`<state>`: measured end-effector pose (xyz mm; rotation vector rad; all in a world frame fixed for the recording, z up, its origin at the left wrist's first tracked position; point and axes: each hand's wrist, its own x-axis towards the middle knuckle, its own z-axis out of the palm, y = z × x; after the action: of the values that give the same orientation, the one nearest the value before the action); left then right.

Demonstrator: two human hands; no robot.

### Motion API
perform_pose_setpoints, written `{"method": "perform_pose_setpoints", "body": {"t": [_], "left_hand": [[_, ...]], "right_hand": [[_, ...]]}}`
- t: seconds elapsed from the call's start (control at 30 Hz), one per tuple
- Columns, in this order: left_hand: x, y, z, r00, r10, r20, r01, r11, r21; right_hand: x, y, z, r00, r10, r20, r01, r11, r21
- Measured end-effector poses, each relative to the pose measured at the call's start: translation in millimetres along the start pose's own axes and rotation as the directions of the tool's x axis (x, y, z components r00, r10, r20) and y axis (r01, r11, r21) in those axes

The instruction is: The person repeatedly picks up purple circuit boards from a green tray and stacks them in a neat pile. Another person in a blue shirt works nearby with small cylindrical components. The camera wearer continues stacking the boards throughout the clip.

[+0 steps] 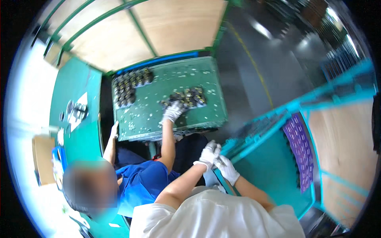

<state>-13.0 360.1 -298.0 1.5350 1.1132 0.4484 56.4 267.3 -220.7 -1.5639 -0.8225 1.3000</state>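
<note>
My left hand (208, 154), in a white glove, is in front of me just left of the corner of a teal metal cart (254, 158). Its fingers are bent in. Close against it is my right hand (227, 169), also gloved in white, with its fingers drawn together toward the left one. Whether anything small is between them cannot be made out. Left of me, a person in blue reaches a gloved hand (174, 111) onto a group of small dark metal parts (188, 97) on a green cart top (154, 113); that person's other hand (114, 130) rests at the cart's edge.
More dark parts (126, 86) stand in rows at the green top's far left. A purple perforated tray (299, 152) leans on the teal cart's right side. A green workbench (75, 87) runs along the left. A yellow line (250, 55) crosses the grey floor beyond.
</note>
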Motion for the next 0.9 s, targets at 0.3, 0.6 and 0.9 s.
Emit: {"method": "perform_pose_setpoints", "body": {"t": [0.3, 0.6, 0.9], "left_hand": [[-71, 69, 17, 0.832, 0.544, 0.112, -0.542, 0.752, 0.375], [-160, 41, 86, 0.580, 0.750, 0.319, -0.736, 0.313, 0.601], [-163, 45, 98, 0.651, 0.728, 0.214, -0.643, 0.379, 0.666]], "right_hand": [[-112, 8, -16, 0.893, -0.387, -0.229, 0.308, 0.898, -0.315], [-334, 118, -65, 0.571, -0.314, -0.759, 0.091, 0.942, -0.322], [-403, 191, -105, 0.199, -0.052, -0.979, -0.075, 0.995, -0.068]]}}
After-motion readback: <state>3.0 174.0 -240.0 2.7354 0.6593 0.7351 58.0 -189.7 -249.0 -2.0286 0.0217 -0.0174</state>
